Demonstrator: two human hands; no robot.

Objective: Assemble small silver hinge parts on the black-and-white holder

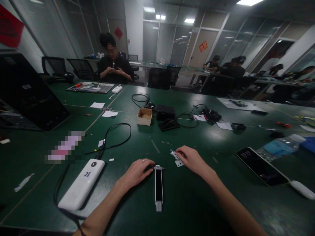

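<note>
A long, narrow device with a black face and silver edges lies on the green table, its far end beside my left hand. The fingers of my left hand are curled together at that end, around something too small to make out. To the right, my right hand has its fingers pressed together on small silver perforated metal pieces. Tiny rings and slivers lie just beyond them on the table.
A white power bank with a black cable lies left. Ahead stand a small open box and a black case. On the right lie a phone and a plastic bottle. A person sits across the table.
</note>
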